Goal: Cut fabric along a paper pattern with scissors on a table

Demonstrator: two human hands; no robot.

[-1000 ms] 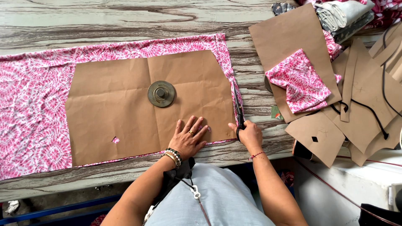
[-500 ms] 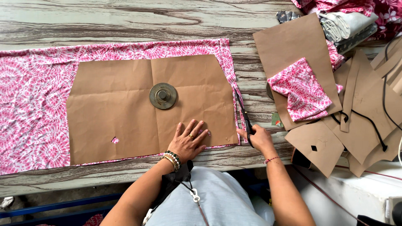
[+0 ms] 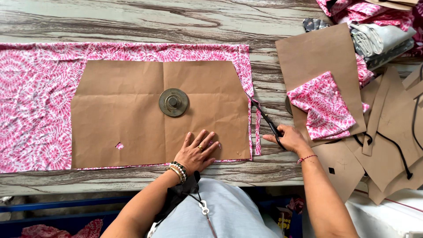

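While the wood-grain table [image 3: 132,20] fills the whole view, the biggest thing on it is the pink-and-white printed fabric [image 3: 35,101], spread flat from the 9 o'clock edge to just past centre. On top of it lies the brown paper pattern [image 3: 123,119], creased down the middle, with pink showing along its top, left and right edges and through a small hole at its lower left. Over at 3 o'clock, a heap of loose brown paper pieces [image 3: 387,132] overlaps itself, a black cord [image 3: 398,152] trailing across, and one tall piece carries a folded scrap of the same pink cloth [image 3: 324,105]. Up at 1 o'clock, folded grey and pink fabrics [image 3: 379,35] are stacked at the table corner. Dead centre on the pattern sits a round metal weight [image 3: 173,102]. Now the hands: the left hand [image 3: 197,152], at 6 o'clock, is spread flat, fingers fanned and pressing the pattern's lower right part down, ring and beaded bracelets showing. The right hand [image 3: 288,139], at 4 o'clock, is closed through the handles of black scissors [image 3: 266,121], blades aimed toward 11 o'clock, tips at the pattern's right edge. A narrow cut strip of pink fabric [image 3: 257,132] hangs just beside that edge, between pattern and scissors.
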